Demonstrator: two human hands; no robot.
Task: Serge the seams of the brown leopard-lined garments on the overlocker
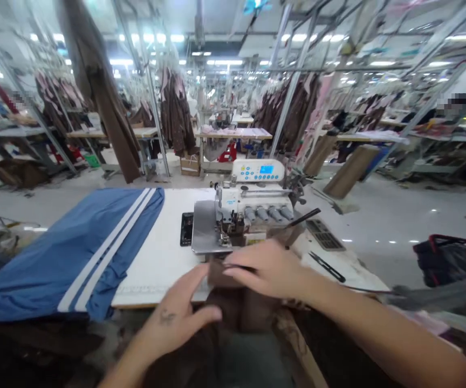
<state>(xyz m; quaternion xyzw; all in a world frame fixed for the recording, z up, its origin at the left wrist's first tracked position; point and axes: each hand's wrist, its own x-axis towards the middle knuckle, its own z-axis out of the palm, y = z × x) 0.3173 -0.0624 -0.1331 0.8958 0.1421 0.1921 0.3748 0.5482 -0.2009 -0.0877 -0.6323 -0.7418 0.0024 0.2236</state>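
Observation:
Brown cloth [243, 310] hangs over the table's front edge, just before a white overlock sewing machine [253, 202]. My left hand [180, 310] is at the cloth's left side, its thumb against the front and its fingertips partly behind the raised edge. From the right, my right hand [271, 269] pinches the upper edge of the same cloth. A thin dark strip shows between its fingers; blur hides what it is. Both hands are a little in front of the machine's metal plate [206, 226], below the needle area.
Blue fabric with white stripes [107, 242] covers the left of the white table [158, 264]. A black phone-like object [186, 229] lies beside the machine. Black thread snips [327, 267] lie to the right. A brown garment [103, 97] hangs at left; racks and worktables stand behind.

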